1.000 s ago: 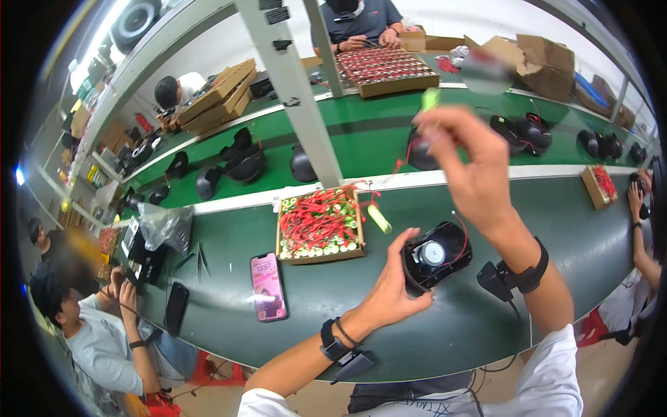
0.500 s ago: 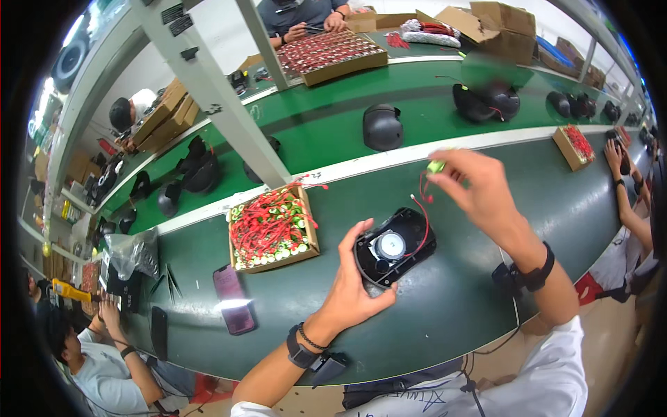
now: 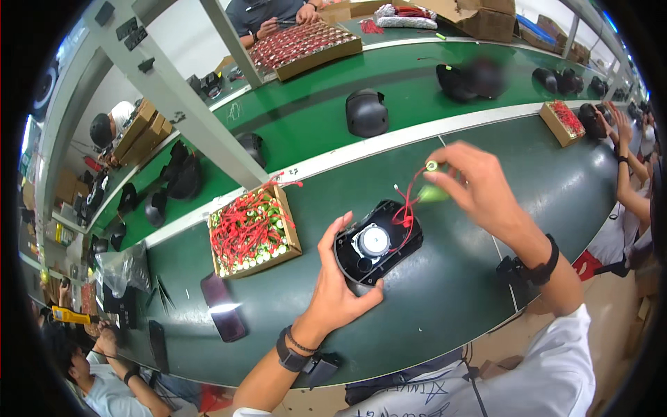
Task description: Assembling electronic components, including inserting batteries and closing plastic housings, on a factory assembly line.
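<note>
My left hand (image 3: 340,295) is wrapped round the near left side of an open black plastic housing (image 3: 411,240), tilted just above or on the bench; I cannot tell which. Inside it sits a round silver speaker-like part (image 3: 374,241) with a red wire leading off it. Above the housing's far right corner, my right hand (image 3: 476,184) pinches a green battery (image 3: 434,194), partly blurred and half hidden by the fingers. Red leads (image 3: 408,208) hang from the battery over the housing, beside the wire with a small white connector (image 3: 397,187).
A cardboard box (image 3: 293,226) of green batteries with red leads stands left of the housing. Nearer lie a dark phone (image 3: 224,306) and tweezers (image 3: 165,293). Black shells (image 3: 366,112) rest on the green conveyor (image 3: 313,115) beyond a white rail. Co-workers sit left, right and across.
My right hand keeps its pinch on the battery, whose red leads now dangle into the housing. The whole view has shifted slightly; my left hand still holds the housing.
</note>
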Demonstrator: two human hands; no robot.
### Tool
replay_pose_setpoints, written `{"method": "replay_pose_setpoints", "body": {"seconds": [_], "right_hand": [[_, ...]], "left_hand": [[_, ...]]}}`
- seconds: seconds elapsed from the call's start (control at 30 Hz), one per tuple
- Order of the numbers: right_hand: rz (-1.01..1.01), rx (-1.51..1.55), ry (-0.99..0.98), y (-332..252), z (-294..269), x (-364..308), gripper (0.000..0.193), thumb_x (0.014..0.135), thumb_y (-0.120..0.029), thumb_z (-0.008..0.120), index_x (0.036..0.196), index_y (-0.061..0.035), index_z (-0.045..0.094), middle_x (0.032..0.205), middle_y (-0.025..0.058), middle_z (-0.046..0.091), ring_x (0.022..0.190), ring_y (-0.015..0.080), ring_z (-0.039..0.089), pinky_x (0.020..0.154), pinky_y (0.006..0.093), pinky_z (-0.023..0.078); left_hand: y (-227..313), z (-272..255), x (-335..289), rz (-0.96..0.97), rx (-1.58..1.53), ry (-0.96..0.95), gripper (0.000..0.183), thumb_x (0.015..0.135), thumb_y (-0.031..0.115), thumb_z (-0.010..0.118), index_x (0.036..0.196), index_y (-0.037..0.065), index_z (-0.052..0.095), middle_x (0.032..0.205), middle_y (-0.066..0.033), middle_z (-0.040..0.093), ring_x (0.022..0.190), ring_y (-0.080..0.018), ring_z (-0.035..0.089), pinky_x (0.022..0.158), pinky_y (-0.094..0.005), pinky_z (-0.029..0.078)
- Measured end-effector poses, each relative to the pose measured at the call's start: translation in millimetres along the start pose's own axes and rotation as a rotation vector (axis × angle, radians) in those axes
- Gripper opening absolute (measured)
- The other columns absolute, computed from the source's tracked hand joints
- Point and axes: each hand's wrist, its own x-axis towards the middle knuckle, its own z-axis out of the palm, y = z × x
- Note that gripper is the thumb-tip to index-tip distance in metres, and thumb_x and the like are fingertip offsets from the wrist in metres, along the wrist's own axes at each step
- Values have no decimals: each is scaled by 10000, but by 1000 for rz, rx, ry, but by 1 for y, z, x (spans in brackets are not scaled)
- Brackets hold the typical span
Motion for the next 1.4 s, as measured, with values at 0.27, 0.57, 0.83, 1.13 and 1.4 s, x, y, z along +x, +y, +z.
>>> {"method": "replay_pose_setpoints", "body": {"seconds": [0.27, 0.57, 0.83, 1.13, 1.4], "right_hand": [[84, 12, 270, 8, -15, 0, 165, 1115, -139, 599, 1184, -36, 708, 910, 0, 683, 788, 74, 615, 716, 265, 518], [187, 383, 257, 1, -23, -8, 236, 1082, -105, 665, 1301, -18, 660, 1044, 68, 755, 867, 100, 686, 733, 247, 536], [254, 987, -209, -59, 56, -63, 226, 945, 35, 788, 1151, 54, 698, 1151, 162, 798, 1017, 207, 798, 873, 325, 660], [20, 758, -159, -57, 75, -74, 182, 880, 0, 849, 1043, 13, 768, 1074, 142, 818, 953, 257, 811, 816, 340, 658], [-311, 415, -155, -56, 76, -66, 264, 768, -3, 883, 1011, -12, 780, 1109, 92, 748, 936, 278, 720, 792, 370, 609]], "left_hand": [[-3, 1, -1, -20, -16, -17, 1178, 751, 63, 844, 1659, -4, 97, 1671, -286, 314, 1512, -387, 433, 1269, -469, 350], [-4, 3, -1, 11, -99, 14, 1165, 763, 54, 835, 1658, -5, 91, 1667, -303, 309, 1543, -392, 404, 1269, -464, 350], [-4, 5, -4, -33, -206, -21, 1169, 762, 7, 807, 1663, 21, 63, 1658, -271, 315, 1512, -369, 446, 1234, -457, 407], [-3, 2, -6, -106, -296, -33, 1164, 728, -23, 794, 1668, 36, 111, 1636, -263, 350, 1494, -372, 467, 1220, -457, 413], [-5, -1, -3, 16, -93, -43, 1148, 749, 49, 841, 1659, 28, 143, 1623, -269, 386, 1493, -405, 470, 1237, -472, 397]]}}
